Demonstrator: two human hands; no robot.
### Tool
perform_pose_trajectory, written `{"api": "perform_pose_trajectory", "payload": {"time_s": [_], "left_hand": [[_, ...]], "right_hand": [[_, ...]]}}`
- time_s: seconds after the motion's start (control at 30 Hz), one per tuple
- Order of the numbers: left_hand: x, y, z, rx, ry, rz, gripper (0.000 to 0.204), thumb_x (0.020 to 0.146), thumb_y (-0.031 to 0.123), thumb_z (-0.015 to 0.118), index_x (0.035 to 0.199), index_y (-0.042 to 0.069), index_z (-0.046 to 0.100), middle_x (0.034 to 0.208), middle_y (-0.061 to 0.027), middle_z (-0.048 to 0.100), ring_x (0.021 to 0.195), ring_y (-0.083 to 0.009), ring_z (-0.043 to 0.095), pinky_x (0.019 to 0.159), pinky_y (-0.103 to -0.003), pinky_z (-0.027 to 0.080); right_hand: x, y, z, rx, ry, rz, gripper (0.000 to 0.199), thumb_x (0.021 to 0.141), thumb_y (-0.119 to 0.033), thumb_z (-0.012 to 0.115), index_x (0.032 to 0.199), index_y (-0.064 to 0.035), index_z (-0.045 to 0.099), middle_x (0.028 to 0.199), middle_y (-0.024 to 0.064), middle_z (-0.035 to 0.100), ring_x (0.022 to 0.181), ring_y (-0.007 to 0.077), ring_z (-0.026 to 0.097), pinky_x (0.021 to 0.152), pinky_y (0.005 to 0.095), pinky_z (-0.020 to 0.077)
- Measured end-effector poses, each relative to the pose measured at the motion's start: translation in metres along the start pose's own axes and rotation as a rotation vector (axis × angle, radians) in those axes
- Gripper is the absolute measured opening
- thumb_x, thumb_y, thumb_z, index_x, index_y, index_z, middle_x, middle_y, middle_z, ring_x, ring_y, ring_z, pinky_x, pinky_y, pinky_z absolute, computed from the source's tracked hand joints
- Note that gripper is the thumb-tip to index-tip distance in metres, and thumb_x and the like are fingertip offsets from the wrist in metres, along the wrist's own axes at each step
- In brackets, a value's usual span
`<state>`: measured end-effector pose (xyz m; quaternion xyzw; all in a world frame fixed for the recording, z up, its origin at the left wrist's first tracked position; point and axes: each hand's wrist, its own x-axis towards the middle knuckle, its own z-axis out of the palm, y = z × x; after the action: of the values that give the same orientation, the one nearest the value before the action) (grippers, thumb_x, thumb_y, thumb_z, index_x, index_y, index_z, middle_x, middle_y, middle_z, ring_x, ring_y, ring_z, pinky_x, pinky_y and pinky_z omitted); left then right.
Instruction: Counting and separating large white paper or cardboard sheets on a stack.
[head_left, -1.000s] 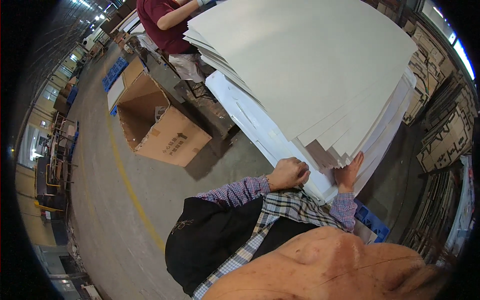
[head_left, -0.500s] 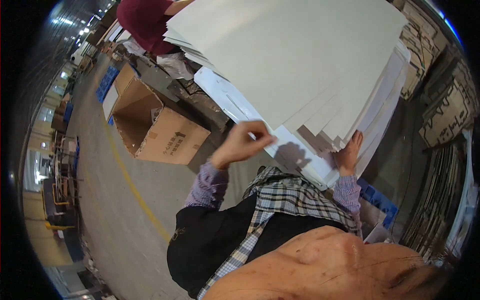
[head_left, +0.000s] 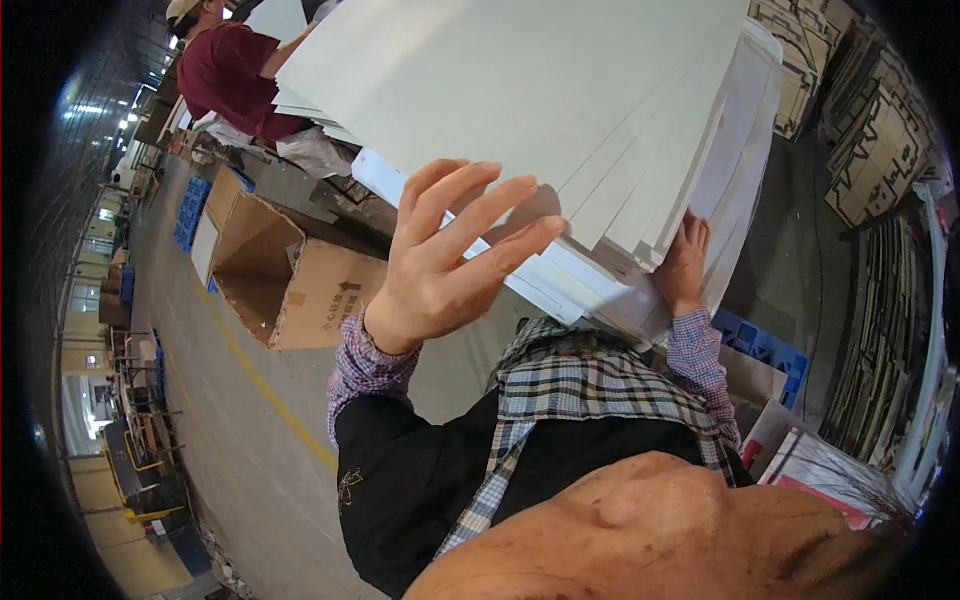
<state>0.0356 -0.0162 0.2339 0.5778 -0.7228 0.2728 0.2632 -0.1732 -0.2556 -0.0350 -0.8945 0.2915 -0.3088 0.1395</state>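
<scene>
The left hand, fisted a second ago, is now raised, fingers spread, by the stacked grey sheets ahead; the right hand touches their near edge, grip unclear. The cardboard box holds an indistinct pale item.

Sheets pale grey-white; apron black-and-cream plaid; cuffs purplish check; carton brown; floor line yellow; co-worker's shirt maroon.

- Left hand: raised, fingers spread apart and slightly bent, pointing up and rightward.
- Left forearm: lifted, elbow bent.
- Right hand: fingers pointing up, palm side partly hidden.
- Right forearm: reaching forward, sleeve down to the wrist.
</scene>
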Motion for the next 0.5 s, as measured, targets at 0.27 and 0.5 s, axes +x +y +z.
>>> {"api": "perform_pose_trajectory", "payload": {"time_s": [0.27,0.5], "left_hand": [[-0.004,-0.012,0.012,0.021,0.127,0.031,0.022,0.074,0.003,0.084,0.092,0.006,0.072,0.107,-0.0075,0.073,0.096,-0.0282,0.068,0.087,-0.046,0.053],[0.014,0.01,0.005,0.008,-0.015,0.052,0.021,0.077,0.009,0.078,0.097,0.006,0.072,0.107,-0.0087,0.07,0.103,-0.0285,0.066,0.091,-0.049,0.052]], "right_hand": [[0.0,0.002,0.0,0.002,0.012,0.003,0.061,0.082,-0.009,0.07,0.142,-0.005,0.054,0.137,0.021,0.054,0.134,0.0424,0.047,0.122,0.0587,0.0273],[0.001,-0.003,-0.001,-0.013,0.025,0.018,0.054,0.087,-0.01,0.067,0.139,-0.0029,0.055,0.134,0.0193,0.057,0.133,0.0422,0.049,0.12,0.0583,0.0293]]}}
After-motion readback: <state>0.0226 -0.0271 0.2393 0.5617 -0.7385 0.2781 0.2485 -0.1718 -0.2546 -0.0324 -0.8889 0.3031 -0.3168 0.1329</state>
